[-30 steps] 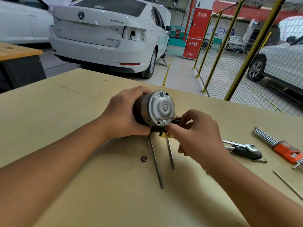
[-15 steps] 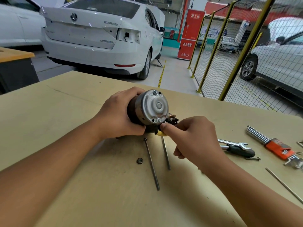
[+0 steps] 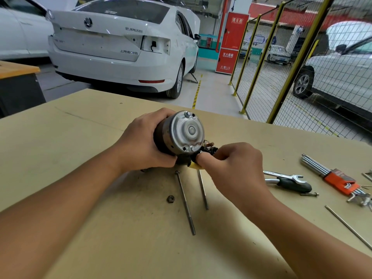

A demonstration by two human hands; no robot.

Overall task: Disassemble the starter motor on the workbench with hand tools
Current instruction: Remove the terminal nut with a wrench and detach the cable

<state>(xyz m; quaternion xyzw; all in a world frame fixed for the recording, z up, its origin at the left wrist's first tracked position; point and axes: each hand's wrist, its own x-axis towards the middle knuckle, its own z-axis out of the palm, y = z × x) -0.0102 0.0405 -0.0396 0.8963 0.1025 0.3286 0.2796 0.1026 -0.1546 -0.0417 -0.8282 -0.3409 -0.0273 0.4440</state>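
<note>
Starter motor (image 3: pixel 181 133) held just above workbench (image 3: pixel 60 141), near its middle, silver end cap facing the camera, two small screws visible on the cap rim. Left hand (image 3: pixel 141 146) wrapped round the dark cylindrical body from the left side, fingers curled over the top, thumb underneath, firm grip. Right hand (image 3: pixel 235 168) immediately right of and slightly below the motor, fingers curled, thumb and forefinger pinching at the dark terminal cluster (image 3: pixel 209 150) on the motor's lower right edge. Exactly what is pinched there: cannot tell, partly hidden by the thumb. Small yellow piece (image 3: pixel 194 166) showing under the thumb tip.

On the bench directly below the motor: two long through-bolts (image 3: pixel 185 202), lying roughly parallel, heads toward the motor, and a loose nut (image 3: pixel 170 198) just left of them. Well to the right of the right hand: open-end wrench (image 3: pixel 285 175) lying against a black-handled screwdriver (image 3: pixel 291 185), short bolt (image 3: pixel 309 194) beside it, hex key set (image 3: pixel 340 181) in an orange holder, thin rod (image 3: pixel 348 226) near the bench edge.
</note>
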